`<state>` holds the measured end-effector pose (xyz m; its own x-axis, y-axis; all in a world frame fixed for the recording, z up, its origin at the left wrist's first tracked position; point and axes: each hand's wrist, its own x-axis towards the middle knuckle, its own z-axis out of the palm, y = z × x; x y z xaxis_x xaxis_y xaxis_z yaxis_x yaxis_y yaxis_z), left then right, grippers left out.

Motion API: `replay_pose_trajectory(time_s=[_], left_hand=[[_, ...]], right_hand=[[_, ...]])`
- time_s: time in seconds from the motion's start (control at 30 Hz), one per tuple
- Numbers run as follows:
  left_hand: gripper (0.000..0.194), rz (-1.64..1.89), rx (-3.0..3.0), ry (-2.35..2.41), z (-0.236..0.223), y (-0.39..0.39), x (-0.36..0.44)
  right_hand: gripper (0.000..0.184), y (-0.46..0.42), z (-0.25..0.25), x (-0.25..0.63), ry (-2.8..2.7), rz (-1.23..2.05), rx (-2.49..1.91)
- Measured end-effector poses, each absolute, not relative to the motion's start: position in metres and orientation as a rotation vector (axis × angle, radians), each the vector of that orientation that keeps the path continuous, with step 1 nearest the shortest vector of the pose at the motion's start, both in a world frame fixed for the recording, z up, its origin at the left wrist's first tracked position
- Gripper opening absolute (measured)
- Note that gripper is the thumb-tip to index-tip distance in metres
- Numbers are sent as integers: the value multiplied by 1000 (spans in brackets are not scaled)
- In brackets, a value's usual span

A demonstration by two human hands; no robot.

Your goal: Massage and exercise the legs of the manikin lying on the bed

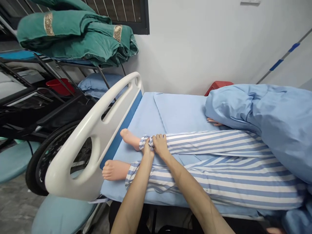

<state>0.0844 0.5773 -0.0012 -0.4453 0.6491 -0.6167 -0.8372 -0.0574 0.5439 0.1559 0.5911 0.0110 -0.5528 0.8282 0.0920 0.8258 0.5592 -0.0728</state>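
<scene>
2 trouser legs (219,174), blue-striped, rumpled cuffs (133,169)

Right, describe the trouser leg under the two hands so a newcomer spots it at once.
From the white bed footboard, look right across the blue sheet to the blue-and-white striped trousers. Take the far trouser leg, the one closer to the wall. Unlike the near trouser leg, it has the left hand and right hand on it, near its cuff.

1 head-worn view, close beside the bed (181,110), facing forward, downward
</scene>
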Motion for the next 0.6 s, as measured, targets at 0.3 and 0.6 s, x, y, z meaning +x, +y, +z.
replay_pose_trajectory(time_s=[0.3, 0.6], left_hand=[[29, 1873, 114, 1287, 30, 438, 96], [9, 1724, -225, 1286, 12, 373, 89]], right_hand=[[41, 479, 41, 171, -2584, 395, -1303], [47, 438, 54, 163, -2803, 441, -1582]])
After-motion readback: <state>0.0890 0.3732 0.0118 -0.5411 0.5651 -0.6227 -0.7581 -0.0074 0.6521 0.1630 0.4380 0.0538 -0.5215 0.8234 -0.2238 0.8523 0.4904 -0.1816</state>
